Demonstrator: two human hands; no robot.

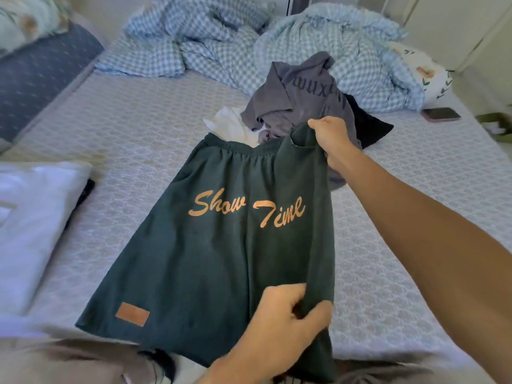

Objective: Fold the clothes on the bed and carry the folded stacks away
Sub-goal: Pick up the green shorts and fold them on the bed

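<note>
You have one pair of dark green shorts spread on the bed in front of you, lettered "Show Time" in orange, with one orange patch near the left hem. Your right hand pinches the waistband at its right corner, fingers curled round the fabric and lifting that edge off the mattress. Your left hand grips the right leg's hem, thumb on top and fingers tucked beneath the cloth.

Just past the waistband lies one loose heap of unfolded clothes: a grey shirt with dark lettering on top, a white piece showing at its left, a black piece at its right. To your left sits one folded white garment, with a dark edge showing under its right side. One checked blue quilt is bunched across the far end of the bed. One phone lies flat near the right edge.
</note>
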